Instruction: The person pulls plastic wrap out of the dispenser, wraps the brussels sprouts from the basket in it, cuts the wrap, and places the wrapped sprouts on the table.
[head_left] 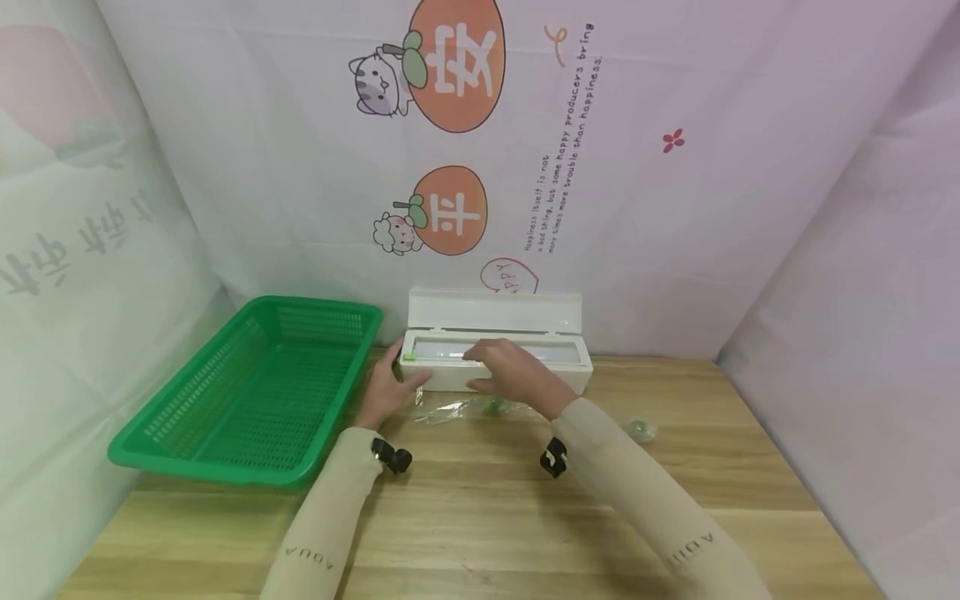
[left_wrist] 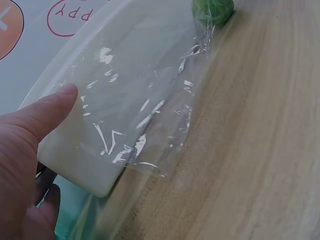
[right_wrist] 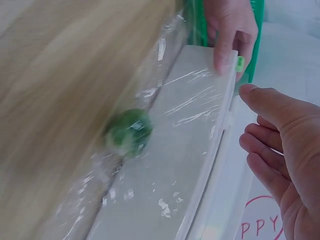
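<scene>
A white cling film dispenser [head_left: 491, 379] stands against the back wall with its lid [head_left: 495, 312] raised. My left hand [head_left: 386, 390] grips its left end, the thumb on the front face. Beside that hand sits the green cutter slider [right_wrist: 240, 64]. Clear cling film [left_wrist: 145, 110] hangs down the dispenser's front onto the table. A small round green vegetable [right_wrist: 130, 132] lies in the film; its exact kind is unclear. My right hand [head_left: 513, 375] hovers over the dispenser's middle, fingers loosely bent and holding nothing in the right wrist view [right_wrist: 295, 135].
A green plastic basket [head_left: 322, 467] stands at the left, close to my left hand. On the wooden table [head_left: 465, 533] to the right lies a small film-wrapped green piece [head_left: 641, 430]. Printed white cloth [head_left: 637, 208] covers the walls around the table.
</scene>
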